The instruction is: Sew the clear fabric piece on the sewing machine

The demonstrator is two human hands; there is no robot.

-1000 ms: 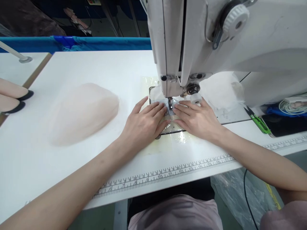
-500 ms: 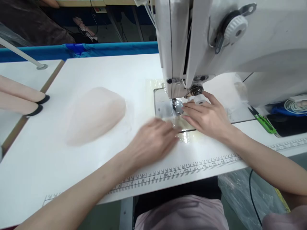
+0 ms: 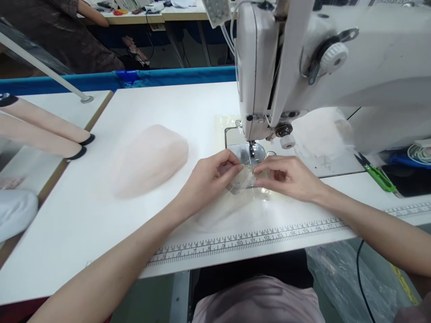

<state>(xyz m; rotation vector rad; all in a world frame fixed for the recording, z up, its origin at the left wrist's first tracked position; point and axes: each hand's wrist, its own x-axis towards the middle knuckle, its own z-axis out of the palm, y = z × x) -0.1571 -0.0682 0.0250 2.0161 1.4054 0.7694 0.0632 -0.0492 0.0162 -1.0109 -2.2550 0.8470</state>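
My left hand (image 3: 210, 179) and my right hand (image 3: 289, 177) both pinch a small, thin, see-through piece of fabric (image 3: 243, 179) between them, just in front of the needle and presser foot (image 3: 252, 151) of a white sewing machine (image 3: 319, 76). The fingers of both hands are closed on the piece's edges. It is held slightly above the white table (image 3: 161, 107), near the metal needle plate (image 3: 235, 150).
A heap of pale pink sheer fabric (image 3: 150, 159) lies to the left of my hands. Green thread snips (image 3: 375, 172) rest at the right by the machine. A printed ruler (image 3: 256, 237) runs along the table's front edge. Skin-coloured mannequin legs (image 3: 43, 132) lie on the neighbouring table at left.
Both hands lay flat on the piece under the presser foot. They have drawn it back toward me and now pinch it in front of the needle. The view has shifted right.
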